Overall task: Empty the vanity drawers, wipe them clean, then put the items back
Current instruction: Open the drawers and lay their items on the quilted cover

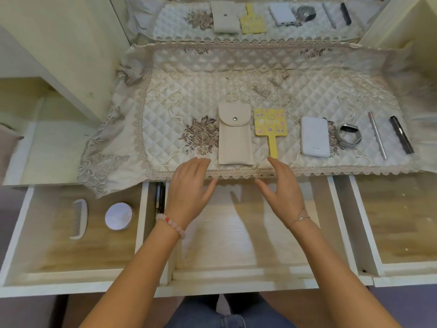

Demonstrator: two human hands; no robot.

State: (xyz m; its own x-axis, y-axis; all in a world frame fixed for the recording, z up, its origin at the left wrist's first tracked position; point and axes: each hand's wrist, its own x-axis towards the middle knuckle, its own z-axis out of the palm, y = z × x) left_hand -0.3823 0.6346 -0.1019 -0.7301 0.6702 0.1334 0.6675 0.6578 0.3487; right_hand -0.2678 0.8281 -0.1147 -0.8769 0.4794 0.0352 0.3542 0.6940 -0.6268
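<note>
Three vanity drawers stand pulled out. The middle drawer [236, 273] holds nothing visible. Above its back edge hover my left hand [189, 192] and my right hand [282, 192], both with relaxed fingers and holding nothing. Just beyond them on the quilted cloth [189, 91] lie a beige snap pouch [234, 136] and a yellow hand mirror [269, 129]. Further right lie a white power bank [315, 137], a grey wristband [349, 136], a silver tube [378, 136] and a dark tube [402, 134]. The left drawer [21, 233] contains a white comb [78, 218] and a round white tin [118, 216].
The right drawer [364, 223] shows a bare wooden bottom. A dark pen [159, 197] sits in the gap between the left and middle drawers. A mirror [248, 17] at the back reflects the items. Cabinet walls flank the vanity top on both sides.
</note>
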